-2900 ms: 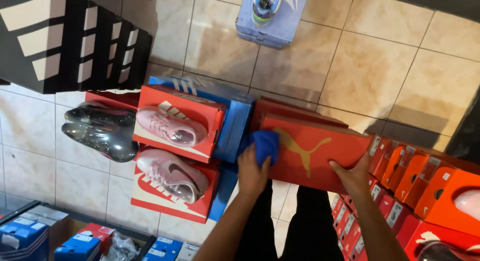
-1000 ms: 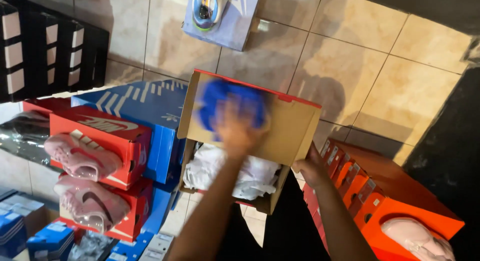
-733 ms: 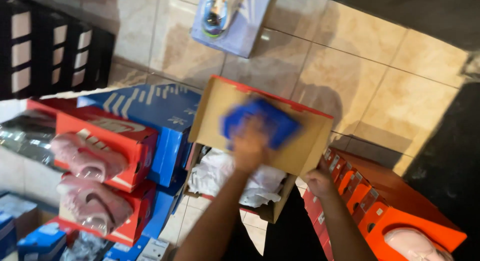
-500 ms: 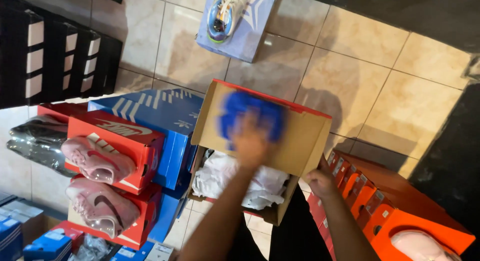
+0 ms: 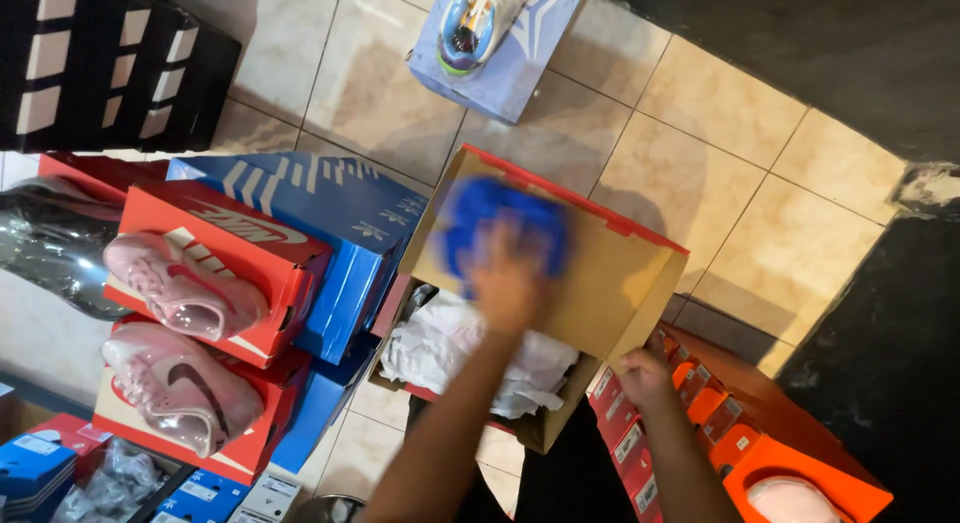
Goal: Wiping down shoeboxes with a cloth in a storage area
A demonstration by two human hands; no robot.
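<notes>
Cloth (image 5: pixel 500 228), blue and blurred, sits pressed under my left hand (image 5: pixel 507 283) against the inside of the raised lid (image 5: pixel 600 273) of an open shoebox (image 5: pixel 545 433); fingers closed on cloth. White tissue paper (image 5: pixel 450 348) fills the box below. My right hand (image 5: pixel 645 373) grips the box's right edge. Beside it on the left, pink shoes (image 5: pixel 185 298) top red boxes (image 5: pixel 250 248); orange boxes (image 5: pixel 790 453) at right.

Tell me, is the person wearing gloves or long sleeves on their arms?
No gloves and no sleeves show. Both forearms are bare down to the frame's bottom edge. The left hand is blurred; the right hand looks bare too, with no ring or watch that I can see.
</notes>
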